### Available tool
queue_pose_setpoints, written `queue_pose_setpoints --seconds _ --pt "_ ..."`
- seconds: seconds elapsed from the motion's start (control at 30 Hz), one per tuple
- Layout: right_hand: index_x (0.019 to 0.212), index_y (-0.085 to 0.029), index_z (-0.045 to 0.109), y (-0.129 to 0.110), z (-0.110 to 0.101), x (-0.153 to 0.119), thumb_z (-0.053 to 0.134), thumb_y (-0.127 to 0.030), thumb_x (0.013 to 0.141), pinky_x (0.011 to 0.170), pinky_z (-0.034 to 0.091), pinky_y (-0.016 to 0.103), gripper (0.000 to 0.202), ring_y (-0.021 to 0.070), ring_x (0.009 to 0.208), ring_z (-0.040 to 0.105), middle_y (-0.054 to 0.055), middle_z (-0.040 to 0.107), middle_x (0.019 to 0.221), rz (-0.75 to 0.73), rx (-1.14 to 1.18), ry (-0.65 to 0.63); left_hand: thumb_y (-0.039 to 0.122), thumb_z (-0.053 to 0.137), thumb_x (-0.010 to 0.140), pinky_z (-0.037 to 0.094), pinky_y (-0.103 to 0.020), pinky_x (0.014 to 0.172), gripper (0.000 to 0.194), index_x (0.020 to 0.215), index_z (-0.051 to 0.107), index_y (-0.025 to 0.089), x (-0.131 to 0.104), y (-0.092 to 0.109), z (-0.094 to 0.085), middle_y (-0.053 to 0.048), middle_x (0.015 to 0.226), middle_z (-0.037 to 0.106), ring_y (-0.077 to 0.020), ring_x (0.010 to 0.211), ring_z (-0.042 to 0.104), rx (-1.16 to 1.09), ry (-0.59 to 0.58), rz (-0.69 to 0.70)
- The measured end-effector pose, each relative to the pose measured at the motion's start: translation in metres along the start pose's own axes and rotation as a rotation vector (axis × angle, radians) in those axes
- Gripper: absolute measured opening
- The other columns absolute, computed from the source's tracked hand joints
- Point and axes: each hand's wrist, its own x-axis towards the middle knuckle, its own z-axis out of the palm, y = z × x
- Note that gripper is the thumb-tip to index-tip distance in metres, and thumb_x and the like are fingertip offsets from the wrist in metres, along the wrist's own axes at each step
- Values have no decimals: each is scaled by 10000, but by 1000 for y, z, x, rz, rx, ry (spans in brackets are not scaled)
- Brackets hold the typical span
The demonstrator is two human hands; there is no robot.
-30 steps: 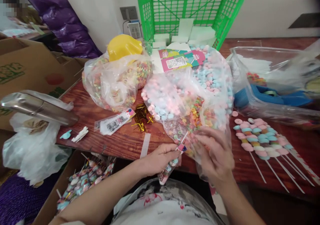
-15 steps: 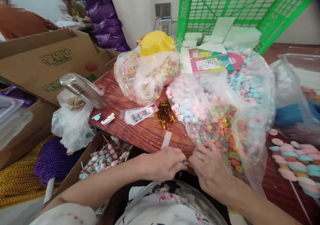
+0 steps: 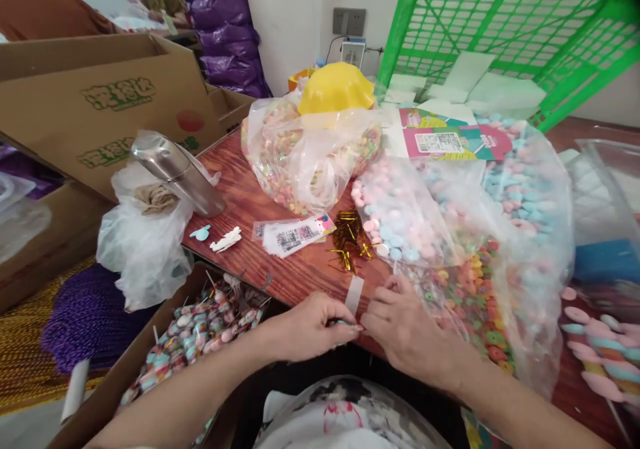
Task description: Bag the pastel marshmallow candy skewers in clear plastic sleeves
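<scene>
My left hand (image 3: 311, 327) is closed at the table's front edge, thumb and forefinger pinching something small; a bit of blue-green shows between them. Close beside it, my right hand (image 3: 397, 319) has its fingers bent inward, and what they grip is hidden. A pale paper strip (image 3: 355, 294) lies just beyond the hands. Past it sit a heap of gold twist ties (image 3: 350, 236) and a fan of printed clear bags (image 3: 295, 234). To the right of my right hand, a clear bag holds colourful ring candies (image 3: 487, 302). Pink and blue candies (image 3: 395, 226) fill bags behind it.
A steel flask (image 3: 177, 176) stands left, by a crumpled plastic bag (image 3: 145, 249). Below is a box of wrapped candy sticks (image 3: 200, 329). A green basket (image 3: 480, 42) leans at the back. Candy skewers (image 3: 603, 356) lie right. Two other people are at back left.
My view has shifted, so the table things sit further right. My left hand has turned, with its thumb and forefinger now showing. Both hands stay close together at the table edge.
</scene>
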Motion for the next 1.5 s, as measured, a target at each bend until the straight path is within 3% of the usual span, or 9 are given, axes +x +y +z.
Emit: queue_pose_setpoints --seconds 0.1,0.17,0.27,0.43,0.67,0.87,1.17,1.33,1.5 --pt "821 -205 622 20 -7 12 501 -126 907 777 381 331 168 163 815 564 10 656 828 109 99 -146 188 402 901 432 -305 764 253 813 634 141 -4 -5 4 -61 807 613 -164 758 543 416 261 150" --pt "935 -207 640 40 -15 22 538 -196 914 805 410 320 105 179 922 577 47 661 981 139 84 -67 162 385 905 421 -297 752 262 803 626 143 -4 -8 5 -60 792 596 -158 745 532 476 346 167" --pt "977 -172 652 74 -20 36 567 -250 901 795 430 318 139 201 921 587 98 648 1017 259 -45 184 212 407 923 394 -252 671 293 749 632 141 0 -10 5 -29 698 562 -124 663 500 233 400 195" --pt "667 -175 612 102 -5 41 546 -147 843 629 395 256 190 154 645 565 24 601 657 322 -96 220 372 601 819 326 -200 487 258 756 659 128 10 -12 8 18 563 525 -79 489 430 -570 414 -22" --pt "749 -181 570 83 -17 4 514 -188 892 534 377 225 153 120 552 528 -4 569 626 418 -46 454 309 764 632 394 -190 437 233 678 637 119 17 -14 0 -33 616 637 -113 473 567 -1208 447 -121" --pt "774 -199 618 66 1 -6 492 -140 861 653 447 269 163 166 711 598 41 647 750 291 0 438 270 795 602 473 -198 532 244 733 689 94 34 2 2 -59 730 665 -124 611 605 -1259 438 -81" --pt "987 -195 626 56 6 -10 512 -191 902 646 483 268 142 148 676 613 24 656 781 448 101 562 297 788 617 455 -197 511 253 723 680 95 33 1 6 -47 690 650 -112 568 580 -1172 541 -108" --pt "1162 -191 603 57 11 -28 505 -187 905 763 505 320 275 193 879 630 109 625 1098 460 30 505 289 801 600 461 -200 507 246 677 662 102 29 8 11 -37 656 646 -117 561 595 -1172 587 -119" --pt "916 -188 666 54 15 -44 445 -56 869 667 446 267 262 163 778 583 63 629 883 351 -205 262 255 797 593 468 -212 509 220 672 667 97 27 10 16 -42 641 655 -114 527 588 -1165 577 -107"
